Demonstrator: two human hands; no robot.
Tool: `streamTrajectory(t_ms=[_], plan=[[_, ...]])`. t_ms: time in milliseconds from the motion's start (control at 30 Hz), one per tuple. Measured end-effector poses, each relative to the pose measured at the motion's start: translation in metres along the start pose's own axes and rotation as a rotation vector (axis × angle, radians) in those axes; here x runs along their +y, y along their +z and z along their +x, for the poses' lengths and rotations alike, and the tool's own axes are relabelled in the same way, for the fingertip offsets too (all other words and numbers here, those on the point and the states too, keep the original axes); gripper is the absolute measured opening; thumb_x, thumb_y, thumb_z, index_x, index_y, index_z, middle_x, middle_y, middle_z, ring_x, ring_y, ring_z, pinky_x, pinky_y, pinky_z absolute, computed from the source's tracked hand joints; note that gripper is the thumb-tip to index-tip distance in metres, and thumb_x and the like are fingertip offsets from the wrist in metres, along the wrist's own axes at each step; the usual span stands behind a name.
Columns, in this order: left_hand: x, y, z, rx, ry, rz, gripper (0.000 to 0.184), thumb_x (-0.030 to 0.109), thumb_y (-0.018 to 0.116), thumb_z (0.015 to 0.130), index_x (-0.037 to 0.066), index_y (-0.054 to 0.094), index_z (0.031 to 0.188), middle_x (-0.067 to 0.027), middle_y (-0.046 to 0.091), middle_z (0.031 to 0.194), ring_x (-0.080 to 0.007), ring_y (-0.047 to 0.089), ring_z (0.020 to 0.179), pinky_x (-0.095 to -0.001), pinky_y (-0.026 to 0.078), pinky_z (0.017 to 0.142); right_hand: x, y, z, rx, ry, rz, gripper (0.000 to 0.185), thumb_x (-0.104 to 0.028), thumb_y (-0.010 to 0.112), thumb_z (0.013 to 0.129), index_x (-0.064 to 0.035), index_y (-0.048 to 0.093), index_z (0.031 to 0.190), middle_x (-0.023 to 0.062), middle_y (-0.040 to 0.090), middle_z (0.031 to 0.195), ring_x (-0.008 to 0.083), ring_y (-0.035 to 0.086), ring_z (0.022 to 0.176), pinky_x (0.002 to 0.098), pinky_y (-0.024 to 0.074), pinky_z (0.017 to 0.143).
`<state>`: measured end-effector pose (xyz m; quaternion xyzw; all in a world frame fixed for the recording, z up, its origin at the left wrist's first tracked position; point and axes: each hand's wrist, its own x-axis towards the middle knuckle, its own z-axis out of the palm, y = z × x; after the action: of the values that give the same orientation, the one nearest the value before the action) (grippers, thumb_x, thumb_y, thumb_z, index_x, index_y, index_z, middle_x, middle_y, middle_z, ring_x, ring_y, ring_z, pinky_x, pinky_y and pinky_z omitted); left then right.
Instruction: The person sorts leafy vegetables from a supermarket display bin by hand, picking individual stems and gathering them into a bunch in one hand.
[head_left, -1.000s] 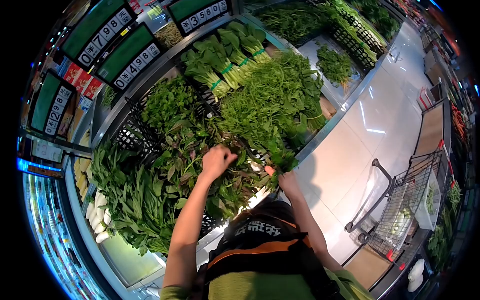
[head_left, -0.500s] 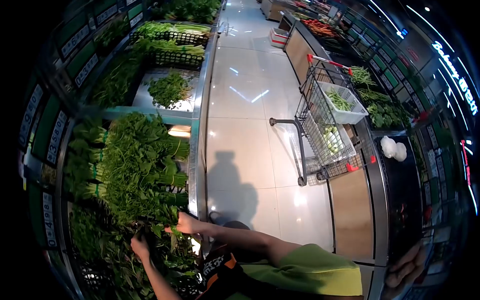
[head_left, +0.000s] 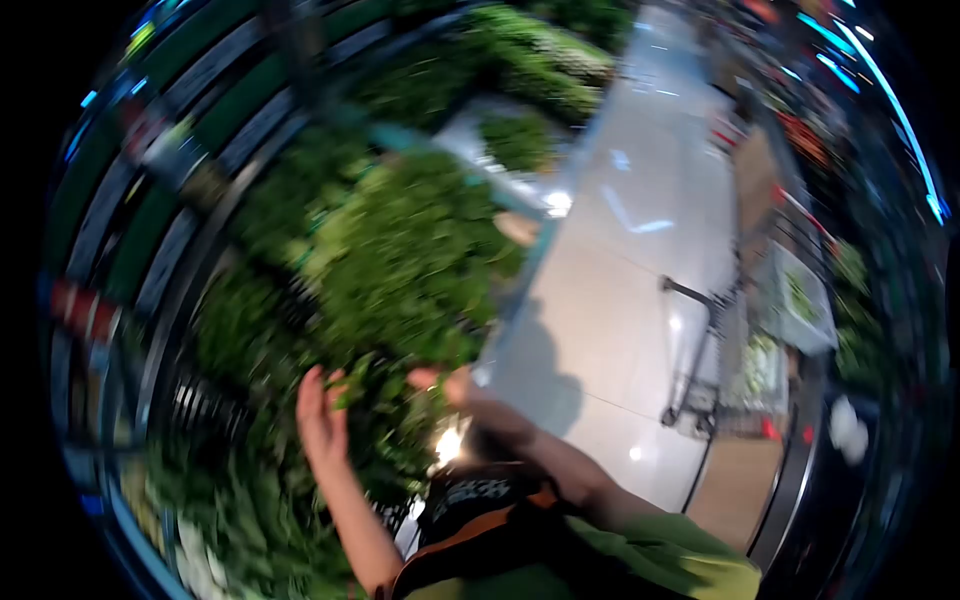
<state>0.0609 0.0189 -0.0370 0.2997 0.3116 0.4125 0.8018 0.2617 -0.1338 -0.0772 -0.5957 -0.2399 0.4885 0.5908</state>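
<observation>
The view is blurred by motion. My left hand [head_left: 322,418] is raised over the dark leafy greens [head_left: 255,500], its fingers apart and a few leaves close to the fingertips. Across from it, my right hand [head_left: 452,386] is closed on some green leaves at the bin's aisle-side edge, with a fingertip pointing left; its grip is smeared. Loose green leaves [head_left: 380,395] lie between the two hands. Beyond them is a large heap of fine-leaved greens [head_left: 410,250].
Price signs [head_left: 155,240] line the left side. A metal bin edge [head_left: 535,270] borders the tiled aisle [head_left: 600,330]. Right of it stand a shopping cart [head_left: 705,350] with a white basket [head_left: 800,295] and another produce counter [head_left: 735,490].
The camera has turned back left from the aisle, so the greens sit nearer the middle. My left hand has opened and lifted off the greens, and the hands are farther apart.
</observation>
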Motion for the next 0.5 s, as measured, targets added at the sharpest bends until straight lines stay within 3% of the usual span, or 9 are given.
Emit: streamTrajectory(t_ms=[100,167,267,400,500], plan=[[0.002,0.016,-0.015,-0.045,-0.021,-0.112,0.025,0.012,0.053,0.095,0.0,0.053,0.117,-0.0167,0.063,0.105,-0.0243,0.066,0.092,-0.037,0.057,0.084,-0.037,0.012,-0.017,0.115,0.083,0.132,0.041,-0.03,0.071,0.081,-0.0035,0.064,0.111,0.0101,0.063,0.109,0.0198,0.058,0.096,0.0347,0.0427,0.088],[0.005,0.023,-0.025,-0.085,-0.03,-0.15,0.024,0.012,0.054,0.095,0.0,0.055,0.115,-0.0113,0.064,0.104,-0.0256,0.065,0.098,-0.0376,0.057,0.084,-0.011,0.004,-0.008,0.09,0.128,0.181,0.033,-0.027,0.07,0.08,-0.0032,0.067,0.103,0.0074,0.064,0.102,0.0182,0.058,0.092,0.0313,0.0437,0.082],[0.009,0.025,-0.034,-0.087,-0.007,-0.088,0.021,0.013,0.051,0.096,0.0,0.055,0.112,-0.0098,0.064,0.101,-0.0238,0.065,0.097,-0.0343,0.058,0.081,-0.048,0.023,-0.014,-0.02,0.094,0.253,0.025,-0.019,0.07,0.081,-0.0022,0.068,0.099,0.0027,0.063,0.086,0.0122,0.056,0.078,0.026,0.0432,0.069],[0.016,0.033,-0.046,-0.004,0.016,0.054,0.02,0.014,0.052,0.096,0.001,0.057,0.111,-0.0061,0.062,0.093,-0.0199,0.066,0.091,-0.0306,0.058,0.08,-0.065,0.037,-0.015,-0.162,0.08,0.153,0.023,-0.013,0.066,0.084,-0.0021,0.067,0.105,0.0023,0.065,0.094,0.0109,0.058,0.084,0.0261,0.0451,0.074],[0.012,0.035,-0.053,0.019,0.065,0.143,0.022,0.013,0.056,0.094,0.0,0.057,0.111,-0.0035,0.061,0.084,-0.0107,0.063,0.079,-0.029,0.057,0.078,-0.07,0.049,-0.016,-0.208,0.062,0.1,0.026,-0.01,0.067,0.084,-0.0026,0.065,0.109,0.0024,0.066,0.1,0.0107,0.058,0.089,0.0261,0.0455,0.078]])
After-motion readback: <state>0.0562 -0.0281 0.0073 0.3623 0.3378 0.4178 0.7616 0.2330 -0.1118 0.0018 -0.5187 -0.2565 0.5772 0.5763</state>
